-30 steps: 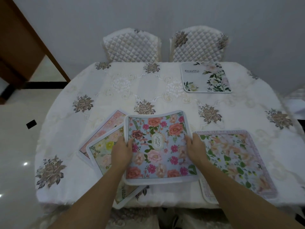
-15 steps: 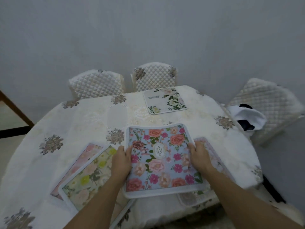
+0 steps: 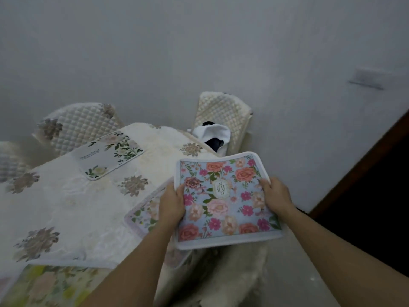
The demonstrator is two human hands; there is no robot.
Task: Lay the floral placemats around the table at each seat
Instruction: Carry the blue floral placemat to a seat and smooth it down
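Grey wall backs a table (image 3: 66, 209) draped in cream cloth with brown flower motifs, on which a yellow-green floral placemat (image 3: 44, 284) at the near left, a white leaf-printed placemat (image 3: 110, 155) farther back and a lilac-edged floral placemat (image 3: 143, 214) at the right rim are laid. Just past that rim, a pale-blue rectangular placemat with pink and orange roses (image 3: 223, 202) is held in the air, clasped at its side edges by the left hand (image 3: 171, 204) and the right hand (image 3: 275, 196). Its long axis is set from hand to hand, and its far edge is turned toward a cream quilted chair (image 3: 221, 109) bearing a white cloth (image 3: 212, 132).
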